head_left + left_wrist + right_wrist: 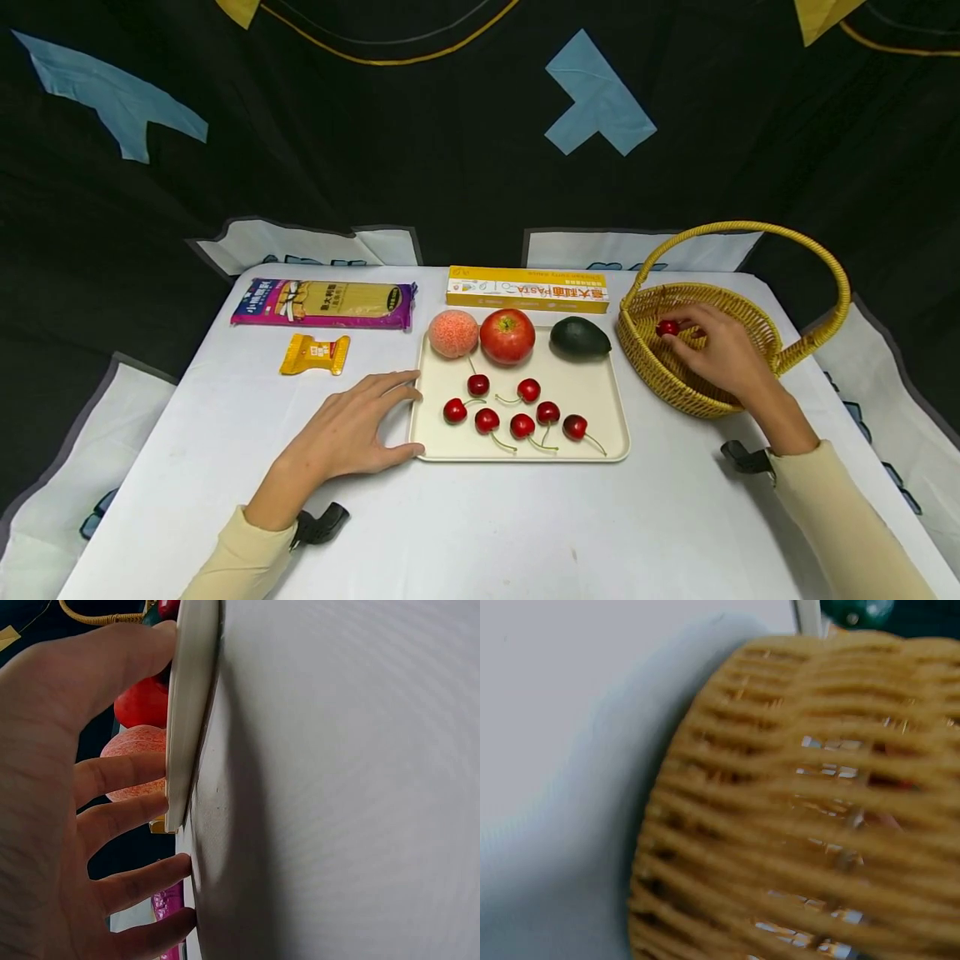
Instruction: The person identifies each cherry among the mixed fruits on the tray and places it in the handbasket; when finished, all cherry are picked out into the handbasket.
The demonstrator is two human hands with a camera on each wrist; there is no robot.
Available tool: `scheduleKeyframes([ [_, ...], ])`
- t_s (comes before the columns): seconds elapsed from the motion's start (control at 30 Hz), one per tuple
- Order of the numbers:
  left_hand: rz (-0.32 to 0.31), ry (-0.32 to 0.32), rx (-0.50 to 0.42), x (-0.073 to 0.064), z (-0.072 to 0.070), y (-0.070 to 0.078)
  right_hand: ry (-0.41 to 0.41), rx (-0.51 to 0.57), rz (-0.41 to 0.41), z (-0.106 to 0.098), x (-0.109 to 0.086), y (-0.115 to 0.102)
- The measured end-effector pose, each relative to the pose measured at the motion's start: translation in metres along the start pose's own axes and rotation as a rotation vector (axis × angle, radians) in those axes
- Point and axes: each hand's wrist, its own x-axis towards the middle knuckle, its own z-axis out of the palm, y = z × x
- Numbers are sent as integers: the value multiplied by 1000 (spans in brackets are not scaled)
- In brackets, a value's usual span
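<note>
White table [510,533] under it all. Basket [660,387] at right; its wall fills most of the right wrist view. Tray [596,387] just left of basket, long axis left-right, between the two hands. Left hand [356,425]: fingers spread apart, thumb and some fingertips touching tray's left edge, gripping nothing. Right hand [720,350]: over basket's opening, pinching one cherry [666,327]. Key relation: that cherry is at the fingertips, left of the palm, within the rim as the head view sees it; clearance to basket floor, can't tell. Seven more cherries [487,421] on tray's near half, left hand nearer to most.
</note>
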Motion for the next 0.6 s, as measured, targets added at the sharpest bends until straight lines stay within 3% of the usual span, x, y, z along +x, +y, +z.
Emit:
scheduleKeyframes([
  [0.2,13,8,-8,2,1,0,-79,-28,66,-3,2,14],
  [0.6,-6,0,-5,0,1,0,-147,-36,115,2,12,24],
])
